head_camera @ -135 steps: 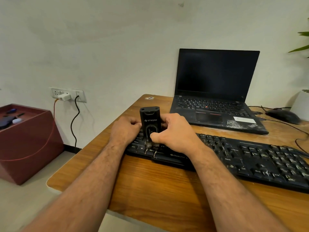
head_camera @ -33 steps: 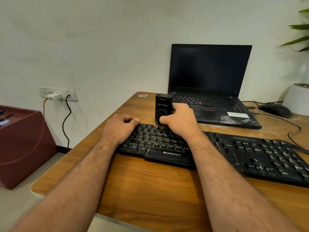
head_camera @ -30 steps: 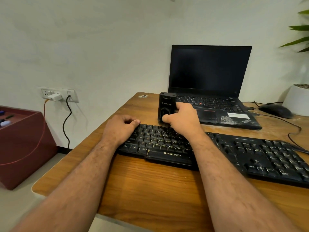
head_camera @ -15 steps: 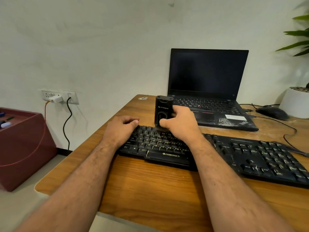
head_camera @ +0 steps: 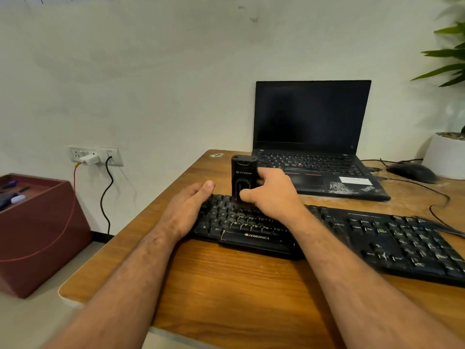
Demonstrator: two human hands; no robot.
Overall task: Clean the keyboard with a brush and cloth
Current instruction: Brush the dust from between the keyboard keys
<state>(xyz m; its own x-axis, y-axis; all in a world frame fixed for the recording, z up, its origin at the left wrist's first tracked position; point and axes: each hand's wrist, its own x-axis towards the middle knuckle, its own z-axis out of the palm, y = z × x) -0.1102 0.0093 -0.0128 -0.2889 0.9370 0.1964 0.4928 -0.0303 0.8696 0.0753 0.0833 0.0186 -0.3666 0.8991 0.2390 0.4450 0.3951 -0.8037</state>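
A: What do we have in the right hand?

B: Our fingers and thumb are curled tight round the black brush tool, which stands upright with its lower end on the back key rows at the left end of the Zebronics keyboard. The bristles themselves we cannot make out.

A: And the left hand?

B: It lies flat on the keyboard's left edge, at nine o'clock from the brush. Half a second ago its fingers were bent down over the keys; now they are straighter, the thumb lifted toward twelve o'clock, holding nothing.

A: Has the brush shifted?

B: Hardly. Four and a half seconds ago we had it nearer the front rows; it has since gone to the back rows, and it sits there as it did half a second ago.

A: Around us?

B: The keyboard lies across the wooden desk. At one o'clock the ThinkPad laptop stands open, screen dark. At three o'clock of the laptop sit a black mouse and a white plant pot. Off the desk at nine o'clock are the wall socket and a maroon box.
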